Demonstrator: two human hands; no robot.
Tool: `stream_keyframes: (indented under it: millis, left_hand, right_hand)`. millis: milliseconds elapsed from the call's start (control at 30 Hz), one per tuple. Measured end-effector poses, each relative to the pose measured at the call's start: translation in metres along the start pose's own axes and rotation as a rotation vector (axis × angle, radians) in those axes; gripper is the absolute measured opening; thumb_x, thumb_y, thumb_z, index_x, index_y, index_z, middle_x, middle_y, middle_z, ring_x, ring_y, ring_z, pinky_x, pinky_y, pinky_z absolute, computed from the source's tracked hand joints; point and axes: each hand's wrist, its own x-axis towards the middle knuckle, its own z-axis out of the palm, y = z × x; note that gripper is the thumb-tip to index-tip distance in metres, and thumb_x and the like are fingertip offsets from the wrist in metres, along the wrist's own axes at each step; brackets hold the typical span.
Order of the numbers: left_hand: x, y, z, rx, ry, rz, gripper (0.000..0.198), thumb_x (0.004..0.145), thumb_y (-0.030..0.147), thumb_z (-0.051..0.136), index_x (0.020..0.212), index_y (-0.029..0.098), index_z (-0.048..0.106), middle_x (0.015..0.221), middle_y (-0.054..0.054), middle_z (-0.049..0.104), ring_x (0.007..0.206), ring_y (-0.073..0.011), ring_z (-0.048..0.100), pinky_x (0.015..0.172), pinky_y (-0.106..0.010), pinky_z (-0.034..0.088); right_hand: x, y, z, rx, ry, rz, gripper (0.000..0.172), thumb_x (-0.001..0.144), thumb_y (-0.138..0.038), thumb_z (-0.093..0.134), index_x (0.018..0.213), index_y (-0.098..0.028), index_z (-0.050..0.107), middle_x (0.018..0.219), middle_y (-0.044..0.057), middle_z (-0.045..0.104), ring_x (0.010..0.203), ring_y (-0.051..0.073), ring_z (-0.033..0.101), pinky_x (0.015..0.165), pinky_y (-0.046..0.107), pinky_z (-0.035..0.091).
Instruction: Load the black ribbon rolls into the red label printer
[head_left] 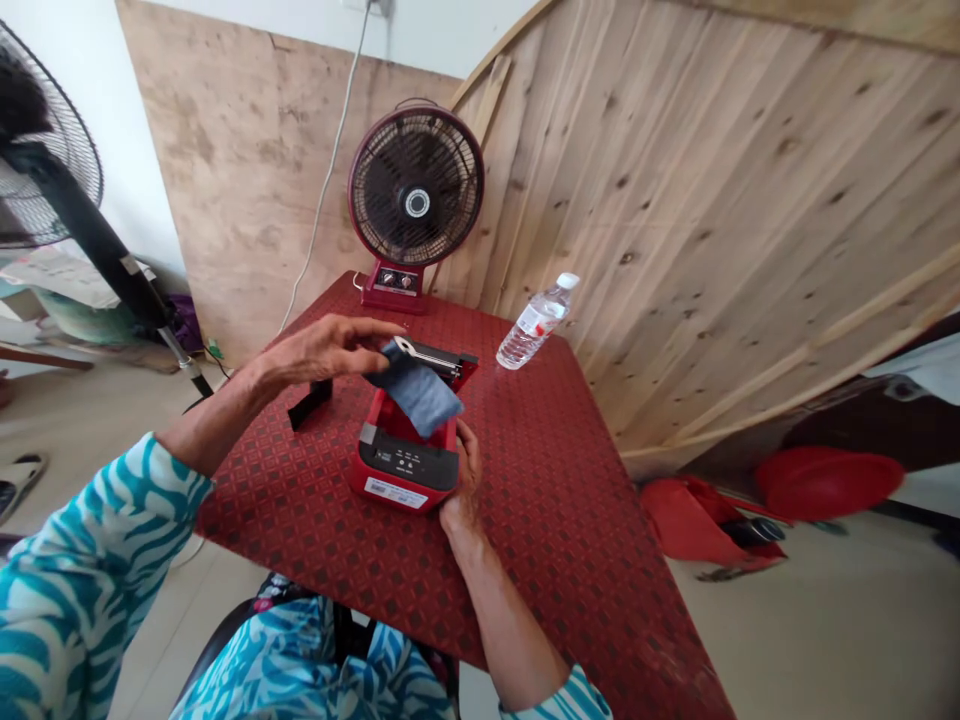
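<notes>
A red-and-black label printer (409,475) sits on the table, its lid (439,362) raised at the back. The front carries a row of buttons and a white barcode sticker. Over its opening hangs a blue-grey cloth (426,400), pinched at its upper left end between the thumb and fingers of my left hand (330,348). The cloth covers part of the printer's inside. My right hand (465,480) grips the printer's right side, with some fingers hidden behind it. A black flat object (310,404) lies left of the printer, partly beneath my left hand.
On the red patterned table (540,520), a small dark-red fan (417,200) stands at the back and a clear water bottle (534,325) to the right. A pedestal fan (82,200) stands at left. Red bags (690,520) and a red basin (829,482) are at right.
</notes>
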Motion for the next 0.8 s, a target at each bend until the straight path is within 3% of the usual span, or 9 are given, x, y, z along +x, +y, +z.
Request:
stream_keyframes:
  millis: [167,300,433,633,800]
  left_hand:
    - [0.002,-0.054,-0.027,-0.179,0.218,-0.128,0.040,0.074,0.033,0.062,0.108,0.013,0.067,0.094,-0.004,0.072,0.080,-0.0164,0.064,0.079,-0.031,0.050]
    - [0.023,-0.095,-0.023,-0.086,0.284,-0.135,0.037,0.067,0.026,0.065,0.102,0.013,0.064,0.087,-0.003,0.070,0.077,-0.0159,0.064,0.077,-0.030,0.050]
    - [0.049,-0.123,-0.010,0.140,0.233,-0.211,0.030,0.065,0.018,0.060,0.095,0.014,0.063,0.081,-0.001,0.070,0.076,-0.0151,0.065,0.072,-0.025,0.050]
    - [0.067,-0.143,0.000,0.226,0.099,-0.287,0.017,0.056,0.012,0.062,0.072,0.017,0.064,0.063,0.004,0.066,0.064,-0.0148,0.063,0.059,-0.020,0.045]
    - [0.067,-0.139,-0.008,0.199,0.061,-0.305,0.021,0.055,0.015,0.067,0.076,0.016,0.067,0.068,0.001,0.070,0.072,-0.0179,0.066,0.065,-0.022,0.048]
  right_hand:
    - [-0.002,-0.003,0.000,0.067,0.042,0.102,0.050,0.076,-0.052,0.061,0.118,-0.024,0.061,0.110,0.004,0.068,0.090,0.019,0.063,0.080,0.033,0.048]
    - [-0.002,-0.005,0.001,0.049,0.056,0.117,0.050,0.076,-0.053,0.062,0.117,-0.024,0.061,0.106,0.003,0.069,0.089,0.019,0.063,0.078,0.032,0.048]
    - [-0.001,-0.007,0.002,0.024,0.069,0.115,0.049,0.075,-0.052,0.061,0.115,-0.023,0.062,0.105,0.003,0.070,0.087,0.019,0.063,0.076,0.031,0.048]
    - [-0.001,-0.007,0.002,0.025,0.056,0.129,0.049,0.076,-0.052,0.061,0.116,-0.024,0.061,0.111,0.004,0.068,0.090,0.019,0.063,0.077,0.032,0.049]
    - [-0.001,-0.006,0.002,0.038,0.053,0.110,0.048,0.075,-0.052,0.061,0.115,-0.024,0.061,0.110,0.004,0.068,0.092,0.019,0.063,0.082,0.033,0.048]
